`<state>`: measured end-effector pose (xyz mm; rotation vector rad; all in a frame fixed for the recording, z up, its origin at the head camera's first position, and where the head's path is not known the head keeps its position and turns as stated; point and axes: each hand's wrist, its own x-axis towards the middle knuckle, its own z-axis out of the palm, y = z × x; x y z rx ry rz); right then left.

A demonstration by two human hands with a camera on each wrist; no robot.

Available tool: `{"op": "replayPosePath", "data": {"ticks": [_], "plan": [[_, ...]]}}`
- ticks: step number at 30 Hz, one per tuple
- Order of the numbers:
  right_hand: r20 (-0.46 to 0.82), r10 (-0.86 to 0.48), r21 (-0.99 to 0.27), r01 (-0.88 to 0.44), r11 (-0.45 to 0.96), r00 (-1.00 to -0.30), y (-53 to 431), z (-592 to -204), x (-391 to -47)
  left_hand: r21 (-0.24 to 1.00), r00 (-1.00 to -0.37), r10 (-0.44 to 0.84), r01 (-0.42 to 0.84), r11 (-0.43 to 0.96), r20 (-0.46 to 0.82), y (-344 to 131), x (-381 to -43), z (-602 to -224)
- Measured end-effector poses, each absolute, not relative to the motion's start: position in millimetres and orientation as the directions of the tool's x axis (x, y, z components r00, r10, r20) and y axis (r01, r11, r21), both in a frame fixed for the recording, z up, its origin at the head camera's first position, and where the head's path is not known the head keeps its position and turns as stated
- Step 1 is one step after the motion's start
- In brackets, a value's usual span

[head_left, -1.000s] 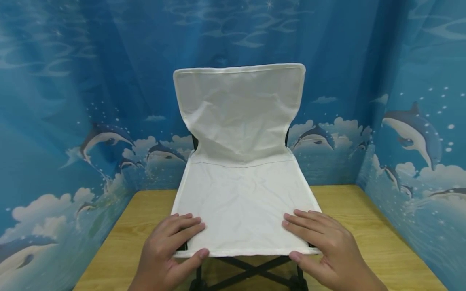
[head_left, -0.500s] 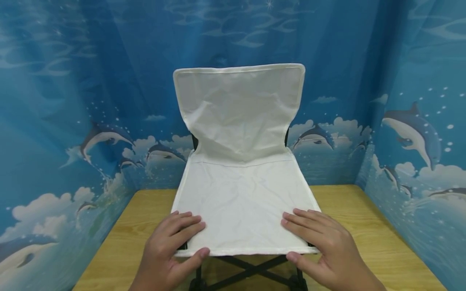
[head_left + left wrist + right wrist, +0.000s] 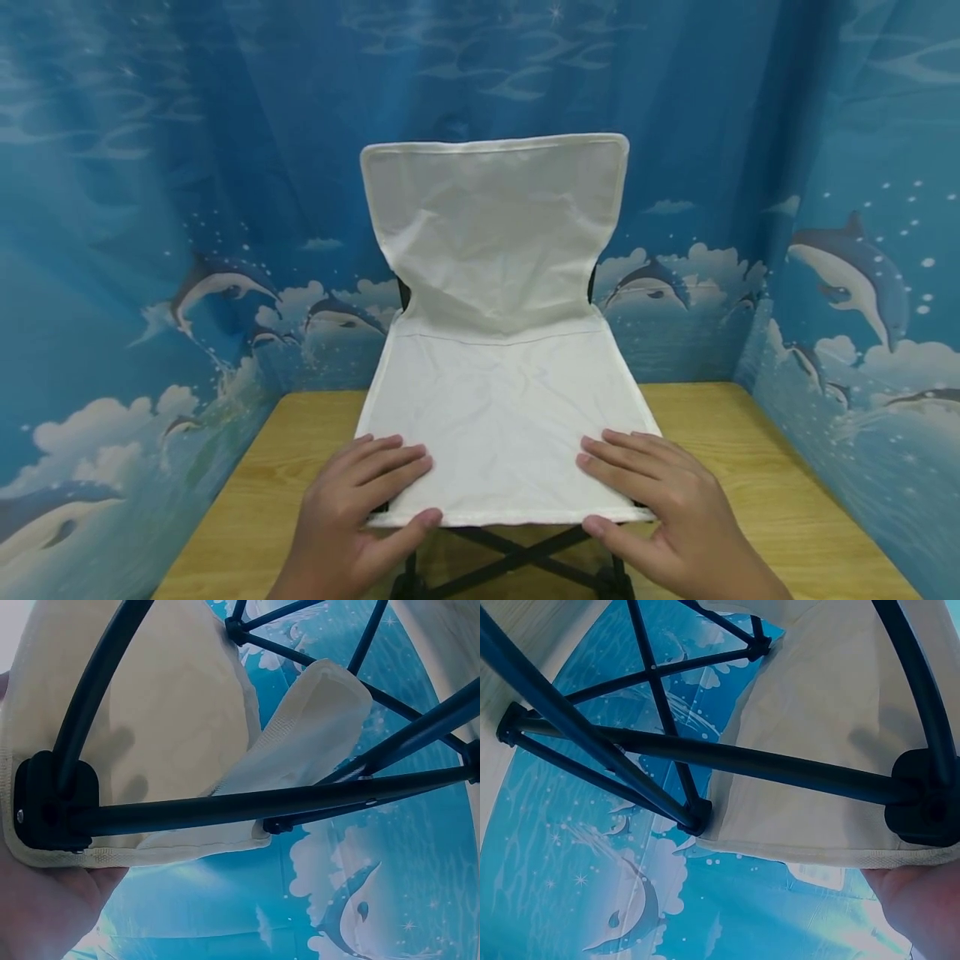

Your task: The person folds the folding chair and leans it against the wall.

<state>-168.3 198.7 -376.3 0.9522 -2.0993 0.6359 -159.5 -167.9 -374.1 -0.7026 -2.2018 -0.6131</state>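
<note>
Before a dolphin-print curtain (image 3: 480,58), on a wood-grain surface (image 3: 258,483), apparently steadies an unfolded white chair (image 3: 498,350) with left hand (image 3: 356,504) and right hand (image 3: 667,500) straight-fingered across its front, likely needing even pressure next.

Counter (image 3: 243,483): yellowish wood grain, rear corners rounded, runs out of the bottom of the head view. One item on it: white fabric chair (image 3: 495,400), upright, roughly mid-width, back toward the counter's far edge. Wood shows on both sides of the seat, and under it past the crossed black bars (image 3: 527,553). Both wrist views: counter is a pale strip in an upper corner, black leg joint (image 3: 472,756) right at it.
</note>
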Motion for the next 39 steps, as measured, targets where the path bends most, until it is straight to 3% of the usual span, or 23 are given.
{"op": "replayPosePath", "data": {"ticks": [11, 20, 33, 39], "plan": [[0.778, -0.401, -0.147, -0.761, 0.632, -0.483, 194.2, -372.8, -168.1, 0.206, -0.589, 0.3, 0.64, 0.741, 0.75, -164.6, -161.3, -370.1], [0.729, -0.395, -0.157, -0.698, 0.698, -0.559, 192.2, -368.2, -165.7, 0.233, -0.623, 0.284, 0.615, 0.753, 0.729, -161.7, -160.5, -364.3], [0.756, -0.383, -0.122, -0.689, 0.714, -0.531, 187.6, -366.4, -169.0, 0.242, -0.619, 0.258, 0.606, 0.758, 0.742, -157.6, -163.2, -363.1], [0.763, -0.368, -0.128, -0.683, 0.719, -0.531, 185.4, -364.7, -169.5, 0.238, -0.582, 0.256, 0.638, 0.732, 0.772, -154.9, -166.2, -361.9]]}}
